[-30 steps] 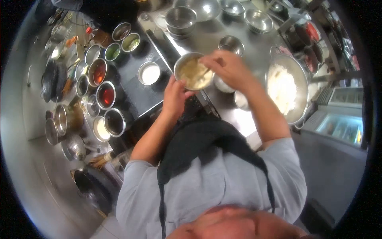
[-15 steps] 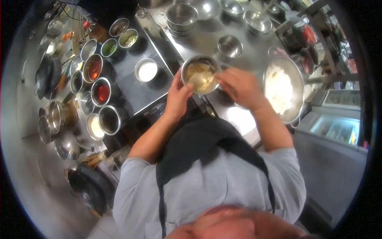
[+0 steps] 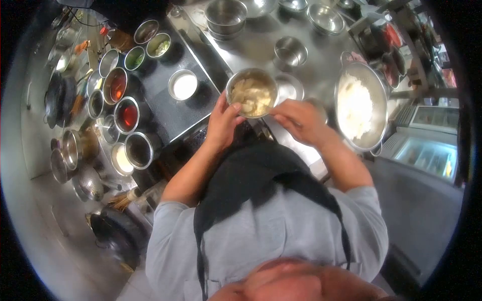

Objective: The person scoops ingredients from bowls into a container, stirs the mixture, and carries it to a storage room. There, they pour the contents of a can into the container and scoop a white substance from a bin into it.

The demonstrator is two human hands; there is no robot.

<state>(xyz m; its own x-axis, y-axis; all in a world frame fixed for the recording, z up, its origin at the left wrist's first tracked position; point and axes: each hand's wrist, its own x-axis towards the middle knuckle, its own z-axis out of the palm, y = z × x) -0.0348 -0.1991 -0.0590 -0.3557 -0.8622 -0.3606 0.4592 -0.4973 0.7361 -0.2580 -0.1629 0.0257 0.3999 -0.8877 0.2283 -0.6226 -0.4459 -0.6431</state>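
Observation:
A round metal bowl [image 3: 274,83] holding pale, yellowish chunks [image 3: 253,96] is in front of my body, its open top facing me. My left hand [image 3: 224,120] grips its lower left side, thumb over the rim. At the lower right rim is my right hand [image 3: 301,118], fingers curled and pinched against the edge; whether a small utensil is also in them I cannot make out. Just behind the bowl sits a shallow metal dish [image 3: 296,83] with something white in it. An unfilled-looking metal pot [image 3: 291,51] stands farther back on the steel counter.
To the right is a large two-handled basin [image 3: 384,105] heaped with white food [image 3: 355,108]. A container of white liquid [image 3: 183,85] stands on the dark mat [image 3: 170,118]. Several metal containers, including one of red liquid [image 3: 129,116], line the left. Stacked bowls [image 3: 226,15] stand at the back.
My right hand has drawn back from over the bowl's mouth to its lower right rim, uncovering the chunks. My left hand still holds the bowl, which has barely shifted.

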